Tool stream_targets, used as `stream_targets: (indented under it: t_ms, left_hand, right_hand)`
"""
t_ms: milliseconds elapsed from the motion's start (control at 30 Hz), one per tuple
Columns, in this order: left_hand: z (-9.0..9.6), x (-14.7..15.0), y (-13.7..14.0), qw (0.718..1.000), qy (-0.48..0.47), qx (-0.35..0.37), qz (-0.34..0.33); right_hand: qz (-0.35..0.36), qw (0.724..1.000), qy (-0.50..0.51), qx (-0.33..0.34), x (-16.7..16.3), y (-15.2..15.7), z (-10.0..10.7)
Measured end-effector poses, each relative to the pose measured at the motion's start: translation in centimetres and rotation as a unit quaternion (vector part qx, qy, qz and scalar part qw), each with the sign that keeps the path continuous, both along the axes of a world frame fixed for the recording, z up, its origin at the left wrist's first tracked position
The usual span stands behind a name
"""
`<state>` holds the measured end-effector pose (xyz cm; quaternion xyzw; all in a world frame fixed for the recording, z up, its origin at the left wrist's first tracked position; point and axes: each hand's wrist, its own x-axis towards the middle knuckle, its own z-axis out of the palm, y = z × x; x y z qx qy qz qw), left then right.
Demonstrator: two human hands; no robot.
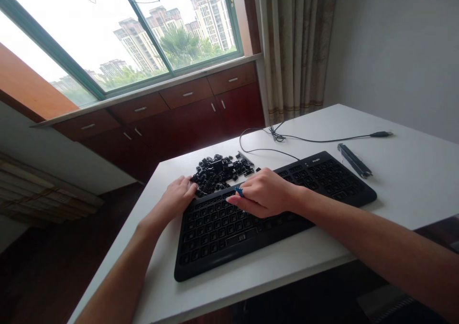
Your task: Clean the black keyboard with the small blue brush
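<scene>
A black keyboard [215,233] with its keycaps off lies at a slant on the white table, its rows of bare key sockets showing. My left hand [178,195] is at its upper left corner, fingers and thumb against the edge; the fingertips are partly hidden. Over the middle of the sockets, my right hand [263,192] is closed around a small blue object [238,190]. Only bits of that blue thing show between the fingers, so its kind is unclear. Just behind the keyboard, beside my left fingers, is a heap of loose black keycaps [215,171].
The keyboard's cable [322,139] runs along the back of the white table [412,171] to a USB plug [380,134]. A long dark bar-shaped piece [355,160] lies right of the keyboard. Beyond stand wooden cabinets [186,118] under a window, and a curtain [294,42].
</scene>
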<state>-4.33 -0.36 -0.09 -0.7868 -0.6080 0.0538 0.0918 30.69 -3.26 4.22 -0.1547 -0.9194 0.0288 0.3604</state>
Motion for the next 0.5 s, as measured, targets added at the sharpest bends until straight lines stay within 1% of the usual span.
stream_targets:
  t_ms: [33,100,133,267,367,500]
  left_hand:
    - [0.1,0.2,0.0,1.000,-0.012,-0.007,0.013]
    - [0.3,0.5,0.0,0.997,-0.033,-0.008,0.066]
    - [0.3,0.6,0.0,0.997,-0.031,-0.007,0.071]
    - [0.2,0.3,0.1,1.000,0.005,-0.018,0.018]
    - [0.0,0.0,0.1,1.000,0.002,-0.011,0.020]
    - [-0.4,-0.5,0.1,1.000,0.007,0.001,-0.002]
  right_hand:
    - [0.005,1.000,-0.003,-0.003,0.0,0.0,0.0]
    - [0.011,1.000,-0.010,-0.009,0.1,0.0,0.1]
    - [0.013,1.000,-0.014,-0.013,0.1,0.0,0.1]
    - [0.019,0.999,-0.023,-0.022,0.1,0.0,0.2]
    - [0.022,0.999,-0.027,-0.026,0.1,0.0,0.3]
    - [0.028,0.999,-0.023,-0.027,0.2,0.0,0.3]
